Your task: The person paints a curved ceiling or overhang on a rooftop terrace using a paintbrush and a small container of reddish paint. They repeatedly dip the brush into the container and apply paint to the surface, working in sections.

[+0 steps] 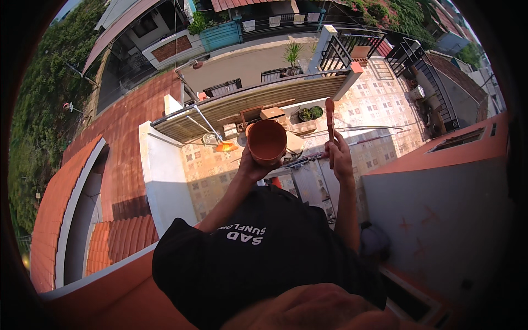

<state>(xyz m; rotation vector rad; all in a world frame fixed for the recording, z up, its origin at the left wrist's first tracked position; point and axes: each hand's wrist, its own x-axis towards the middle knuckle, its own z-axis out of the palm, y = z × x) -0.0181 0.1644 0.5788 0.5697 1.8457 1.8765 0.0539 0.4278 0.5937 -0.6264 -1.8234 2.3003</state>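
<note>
My left hand (253,167) is wrapped round the lower side of a reddish-brown plant pot (267,144). The pot's round mouth faces up toward me, and its inside looks bare. Level with it on the right, my right hand (340,158) grips a narrow reddish-brown object (330,120) that stands upright. That object has an uneven edge and is seen almost edge-on, so its kind is unclear. A gap separates it from the pot. The pot hides part of my left fingers.
Far below lies a patterned tiled yard (363,115) with green plants (311,113), cardboard boxes (273,113) and an orange broom head (226,147). A low white wall (165,170) and rusty roofing (124,159) stand left. A grey wall (440,225) rises on the right.
</note>
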